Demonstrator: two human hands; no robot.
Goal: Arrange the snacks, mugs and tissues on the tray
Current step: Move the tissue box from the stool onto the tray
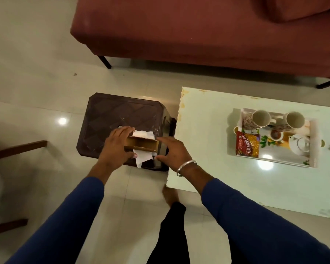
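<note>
While the tray (312, 143) on the counter (204, 149) already carries mugs and a snack packet, the tissue holder (141, 144) sits on the stool (107, 119); left hand (116, 147) grips its end, right hand (171, 151) hovers spread; probably light, rigid; loose tissues (143, 159) may slip; best held by both ends.

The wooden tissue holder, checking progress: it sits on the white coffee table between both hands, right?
Not quite. The head view shows the wooden tissue holder on the dark brown plastic stool, not the white coffee table. It does sit between the left hand and right hand.
</note>
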